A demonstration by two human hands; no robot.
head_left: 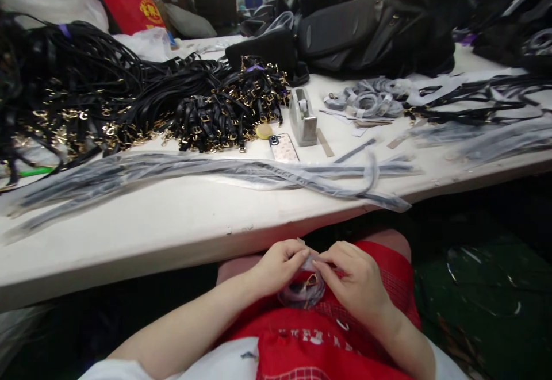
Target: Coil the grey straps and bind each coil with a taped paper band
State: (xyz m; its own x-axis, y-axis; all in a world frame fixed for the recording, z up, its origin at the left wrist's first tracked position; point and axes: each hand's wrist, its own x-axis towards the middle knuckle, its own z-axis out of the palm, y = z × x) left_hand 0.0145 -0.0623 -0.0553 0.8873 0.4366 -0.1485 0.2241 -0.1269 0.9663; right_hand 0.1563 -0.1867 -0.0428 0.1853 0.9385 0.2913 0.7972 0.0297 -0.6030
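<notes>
Front edge: the white table [185, 210] is slanting across our view, its front edge running just beyond our hands, white surface showing between that edge and the sleeved straps.
Working room: we are working low, over the red apron [332, 337] on our lap, between body and table.
Left hand: our left hand [285, 262] is curling its fingers in, thumb pressing on the upper side of the wrapped coil.
Right hand: our right hand [351, 273] is nearly closed, thumb and forefinger pinching the same upper part.
Wrapped coil: we are holding this round, translucent-wrapped coil [297, 296] over the lap, a gold-coloured clasp [311, 279] showing within its ring.
Black straps: glossy, narrow, many; we are seeing them heaped at left, gold-coloured buckles [207, 118] clustering at the ends.
Dispenser: a grey, blocky tape dispenser [304, 118] is standing beside a pale patterned phone [283, 147].
Yellow disc: a small round piece [264, 131] is lying near the phone.
Sleeves: long, milky sleeved straps [259, 170] are stretching along the table, dark lengths showing inside; the right end is reaching the front edge.
Coil pile: grey wrapped rings [366, 101] are lying right of the dispenser.
Red bag: a yellow-printed bag [129, 3] is standing at back left; we are unable to tell its contents.
</notes>
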